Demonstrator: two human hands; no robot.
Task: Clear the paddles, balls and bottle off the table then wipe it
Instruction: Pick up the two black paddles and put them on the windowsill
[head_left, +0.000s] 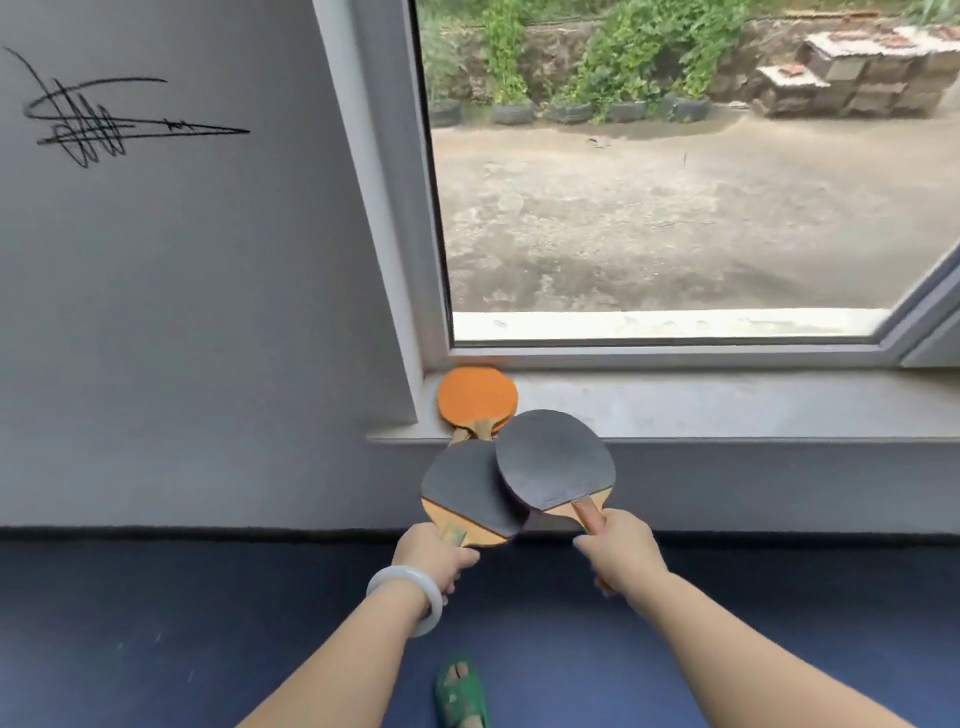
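Taking soft daylight through the window (675, 182); casting faint shadow just below it; bowing lines toward the edges.

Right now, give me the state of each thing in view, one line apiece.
left dark paddle: held in the left grip, blade partly under the other.
right dark paddle: held in the right grip, blade overlapping the left one.
orange paddle: lying flat in the corner of the windowsill, no hand on it.
left grip: curled round its paddle's handle.
right grip: curled round its paddle's handle.
bangle: on the left wrist.
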